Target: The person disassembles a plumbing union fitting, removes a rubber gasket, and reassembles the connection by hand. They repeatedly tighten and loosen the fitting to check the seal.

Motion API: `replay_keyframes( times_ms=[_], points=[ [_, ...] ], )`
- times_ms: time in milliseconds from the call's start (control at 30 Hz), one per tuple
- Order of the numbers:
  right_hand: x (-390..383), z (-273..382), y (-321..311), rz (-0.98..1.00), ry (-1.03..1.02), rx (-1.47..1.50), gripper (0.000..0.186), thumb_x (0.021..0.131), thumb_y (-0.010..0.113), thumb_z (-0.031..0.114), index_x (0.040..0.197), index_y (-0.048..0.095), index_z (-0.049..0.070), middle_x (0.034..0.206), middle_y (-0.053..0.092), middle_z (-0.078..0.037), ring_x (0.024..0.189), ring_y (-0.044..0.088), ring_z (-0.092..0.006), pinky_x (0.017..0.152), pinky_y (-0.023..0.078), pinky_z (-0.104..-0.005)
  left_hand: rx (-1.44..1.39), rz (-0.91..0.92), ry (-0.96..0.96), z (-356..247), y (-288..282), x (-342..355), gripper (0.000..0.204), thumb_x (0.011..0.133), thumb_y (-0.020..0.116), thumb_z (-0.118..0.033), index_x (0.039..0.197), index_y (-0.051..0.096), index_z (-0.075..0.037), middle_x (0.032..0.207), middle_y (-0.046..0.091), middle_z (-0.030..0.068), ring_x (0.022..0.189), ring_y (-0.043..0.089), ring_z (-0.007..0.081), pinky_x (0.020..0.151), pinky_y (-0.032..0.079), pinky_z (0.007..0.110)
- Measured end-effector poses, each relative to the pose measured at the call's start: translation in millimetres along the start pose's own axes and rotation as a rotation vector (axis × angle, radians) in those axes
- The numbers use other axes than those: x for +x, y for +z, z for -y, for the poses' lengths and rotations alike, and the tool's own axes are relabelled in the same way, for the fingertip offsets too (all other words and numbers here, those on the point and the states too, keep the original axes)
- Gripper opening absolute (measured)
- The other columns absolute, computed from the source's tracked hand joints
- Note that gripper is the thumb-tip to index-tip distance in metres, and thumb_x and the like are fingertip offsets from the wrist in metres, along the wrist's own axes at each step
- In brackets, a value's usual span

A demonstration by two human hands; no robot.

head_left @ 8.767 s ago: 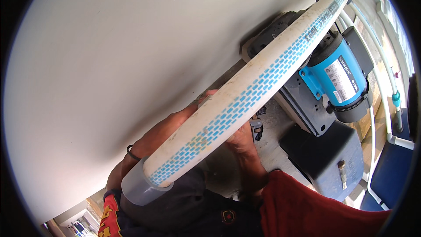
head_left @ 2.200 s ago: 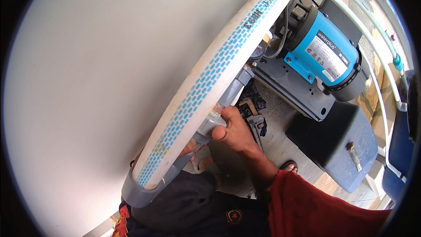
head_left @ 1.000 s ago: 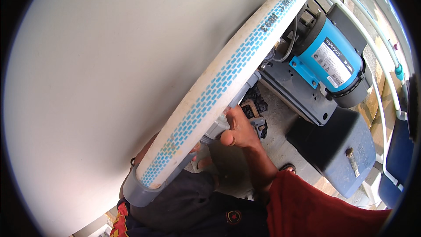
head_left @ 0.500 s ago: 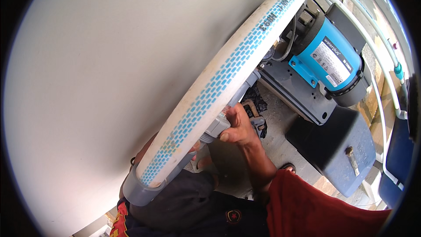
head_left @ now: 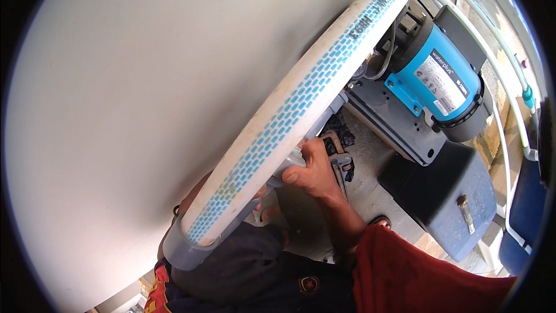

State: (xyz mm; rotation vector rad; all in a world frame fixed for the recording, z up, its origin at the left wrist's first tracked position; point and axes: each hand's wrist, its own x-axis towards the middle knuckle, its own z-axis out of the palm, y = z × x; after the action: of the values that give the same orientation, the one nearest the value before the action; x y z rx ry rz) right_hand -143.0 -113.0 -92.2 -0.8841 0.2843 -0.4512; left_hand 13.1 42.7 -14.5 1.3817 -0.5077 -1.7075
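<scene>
Thumb newly shifted, the right hand [head_left: 317,169] grips the grey fitting [head_left: 291,161], keeping work there; I cannot tell the half-hidden left hand's [head_left: 260,193] grip.

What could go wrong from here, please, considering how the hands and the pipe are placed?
The white pipe with blue marks hides most of the left hand, so a slip of that hand might go unnoticed from this view.
If the right hand slips off the grey fitting, the part might drop, and a sandalled foot shows nearby.
The small worn object on the dark box might slide off if the box is knocked.
</scene>
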Motion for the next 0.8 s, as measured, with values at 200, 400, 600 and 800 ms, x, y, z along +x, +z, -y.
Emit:
replay_keyframes(
  times_ms=[200,400,600,800],
  points=[
    [-1,3,3,-0.024,-0.063,0.042,0.096,0.068,0.083,0.059,0.132,0.048,-0.004,0.119,0.061,-0.014,0.111,0.06,-0.0237,0.08,0.056,-0.035,0.012,-0.008,0.009,-2,2,-2,0.084,0.092,0.064,-0.043,0.149,0.019,0.0,0.139,0.042,0.0185,0.11,0.058,0.0245,0.088,0.05,0.035],
    [8,-10,-14,0.266,-0.005,0.418,0.1,0.071,0.084,0.037,0.146,0.03,-0.004,0.128,0.056,-0.017,0.11,0.063,-0.0269,0.075,0.06,-0.0329,0.021,-0.014,0.018,-1,3,-4,0.082,0.092,0.064,-0.042,0.148,0.02,0.0,0.138,0.043,0.0183,0.11,0.058,0.0242,0.089,0.049,0.035],
    [7,-25,-19,0.257,-0.002,0.426,0.095,0.068,0.086,0.024,0.142,0.034,-0.004,0.126,0.057,-0.018,0.102,0.066,-0.0238,0.069,0.061,-0.0286,0.028,-0.033,0.027,0,4,-10,0.081,0.092,0.064,-0.042,0.147,0.022,0.0,0.137,0.043,0.0182,0.11,0.058,0.024,0.089,0.049,0.035],
    [5,-29,-3,-0.009,-0.221,0.18,0.099,0.064,0.089,0.046,0.135,0.042,-0.005,0.12,0.059,-0.015,0.102,0.065,-0.0226,0.068,0.06,-0.0315,0.037,-0.032,0.039,0,2,-10,0.079,0.092,0.064,-0.041,0.147,0.023,0.0,0.136,0.044,0.018,0.11,0.058,0.0238,0.089,0.049,0.035]
  ],
)
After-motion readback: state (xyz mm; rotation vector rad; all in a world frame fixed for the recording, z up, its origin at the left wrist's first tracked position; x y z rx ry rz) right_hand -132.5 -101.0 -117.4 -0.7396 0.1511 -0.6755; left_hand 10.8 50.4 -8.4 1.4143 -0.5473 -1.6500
